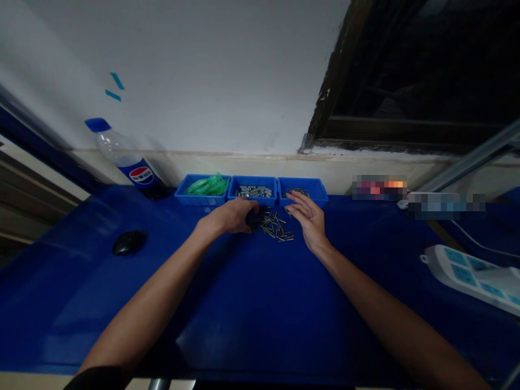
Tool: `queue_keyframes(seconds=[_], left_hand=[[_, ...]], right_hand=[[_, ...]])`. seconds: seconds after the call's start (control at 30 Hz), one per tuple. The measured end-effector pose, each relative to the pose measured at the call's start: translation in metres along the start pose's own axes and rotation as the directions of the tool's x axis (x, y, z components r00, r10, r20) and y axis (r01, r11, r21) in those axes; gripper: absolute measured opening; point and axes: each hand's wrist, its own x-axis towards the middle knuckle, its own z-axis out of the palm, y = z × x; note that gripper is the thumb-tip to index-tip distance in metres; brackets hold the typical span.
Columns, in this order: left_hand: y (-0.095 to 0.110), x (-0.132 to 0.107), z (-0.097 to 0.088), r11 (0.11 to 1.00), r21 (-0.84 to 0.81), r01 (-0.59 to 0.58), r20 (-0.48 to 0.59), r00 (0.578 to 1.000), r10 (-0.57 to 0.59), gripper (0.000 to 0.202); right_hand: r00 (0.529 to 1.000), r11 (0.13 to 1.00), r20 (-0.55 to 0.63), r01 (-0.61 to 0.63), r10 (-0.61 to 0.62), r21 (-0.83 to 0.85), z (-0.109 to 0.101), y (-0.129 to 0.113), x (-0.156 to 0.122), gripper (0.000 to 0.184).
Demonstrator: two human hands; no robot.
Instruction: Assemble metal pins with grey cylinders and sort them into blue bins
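Observation:
A loose pile of thin, brass-coloured pin-like pieces point(276, 226) lies on the blue table in front of the bins. My left hand point(233, 215) is at the pile's left edge, its thumb and fingers curved but apart, with nothing visible between them. On the pile's other side, my right hand point(309, 219) has its fingers stretched towards the right blue bin point(320, 196), which contains small thin metal pieces point(299, 192). Several grey cylindrical pieces point(255, 192) fill part of the middle blue bin point(239, 200). Green plastic-looking material point(208, 185) sits in the left blue bin point(187, 199).
A Pepsi bottle point(140, 173) stands against the wall at the back left. Nearer lies a black computer mouse point(129, 242). A white power strip with blue panels point(467, 271) and a cable point(483, 246) are at the right. Blurred items point(379, 187) lie along the back right.

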Motion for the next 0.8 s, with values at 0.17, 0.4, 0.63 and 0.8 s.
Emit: queue_keyframes(seconds=[0.17,0.4,0.63,0.8], left_hand=[[0.001,0.002,0.005,1.0,-0.017,0.025,0.03,0.999,-0.025,0.053],[0.002,0.003,0.008,0.998,-0.008,0.058,0.016,0.998,-0.058,0.046],[0.001,-0.001,0.002,0.996,-0.016,0.085,-0.053,0.995,-0.085,0.049],[0.001,0.002,-0.004,0.978,-0.182,-0.1,-0.134,0.988,0.076,0.047]], right_hand=[[1.0,1.0,0.018,-0.014,0.014,0.0,0.0,0.0,-0.001,0.038],[0.998,0.996,0.034,-0.048,0.046,0.072,0.0,-0.002,-0.001,0.034],[0.997,0.995,0.055,-0.064,0.06,0.076,-0.002,-0.003,-0.001,0.03],[0.994,0.997,0.091,-0.058,0.054,0.045,-0.002,0.0,-0.001,0.029]])
